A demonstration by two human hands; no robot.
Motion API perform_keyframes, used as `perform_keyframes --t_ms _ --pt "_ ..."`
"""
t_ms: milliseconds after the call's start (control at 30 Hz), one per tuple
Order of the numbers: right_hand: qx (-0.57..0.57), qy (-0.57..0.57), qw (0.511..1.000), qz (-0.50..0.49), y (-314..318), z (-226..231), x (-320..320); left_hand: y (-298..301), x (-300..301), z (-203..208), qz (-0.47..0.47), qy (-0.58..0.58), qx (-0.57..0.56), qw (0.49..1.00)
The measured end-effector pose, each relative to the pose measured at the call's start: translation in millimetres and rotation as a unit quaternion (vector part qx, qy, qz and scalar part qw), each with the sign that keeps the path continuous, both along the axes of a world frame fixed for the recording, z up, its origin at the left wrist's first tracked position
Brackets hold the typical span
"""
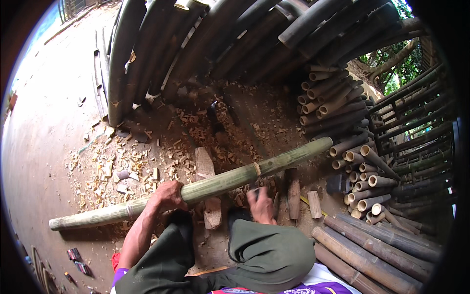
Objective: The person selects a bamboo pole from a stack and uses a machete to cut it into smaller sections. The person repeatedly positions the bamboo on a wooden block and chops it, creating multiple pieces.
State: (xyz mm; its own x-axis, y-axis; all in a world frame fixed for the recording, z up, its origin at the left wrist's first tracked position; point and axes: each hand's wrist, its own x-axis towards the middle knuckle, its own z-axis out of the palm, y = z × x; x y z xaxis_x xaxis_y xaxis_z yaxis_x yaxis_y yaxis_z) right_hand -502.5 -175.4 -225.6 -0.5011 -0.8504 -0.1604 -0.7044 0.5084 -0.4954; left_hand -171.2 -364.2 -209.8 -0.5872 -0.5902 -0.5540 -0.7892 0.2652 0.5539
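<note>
A long green bamboo pole (220, 182) lies slantwise before my knees, its right end farther away. One raised node ring shows right of its middle. My left hand (169, 195) is wrapped round the pole left of the middle. Just below the pole, near the node, my right hand (262, 203) is closed and slightly blurred. Something dark shows at its fingers, but its kind is hidden. A rough wooden block (212, 218) lies under the pole between my feet and sticks out on both sides.
Wood chips (105, 169) litter the ground. Dark bamboo poles (191, 44) lean at the back. Cut bamboo tubes (333, 95) are stacked at the right, above thick poles (374, 252) lying near my right knee. Short wooden pieces (293, 196) rest right of my hand.
</note>
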Motion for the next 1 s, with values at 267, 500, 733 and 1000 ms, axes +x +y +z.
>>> perform_keyframes --t_ms 267,500,733,1000 --pt "-0.007 -0.011 0.999 -0.050 6.1 -23.0 -14.3 -27.7 5.3 -38.8 -0.047 0.033 0.124 0.991" --pt "-0.136 -0.136 0.957 -0.216 -7.8 -39.3 -44.6 -35.5 7.7 -39.7 -0.013 0.038 0.219 0.975" --pt "-0.113 -0.477 0.865 -0.104 12.5 -8.1 -33.3 0.7 165.7 8.8 0.151 0.056 -0.123 0.979" --pt "-0.067 -0.629 0.774 0.033 -21.7 -11.5 24.1 77.3 434.1 -40.7 0.075 -0.215 -0.245 0.942"
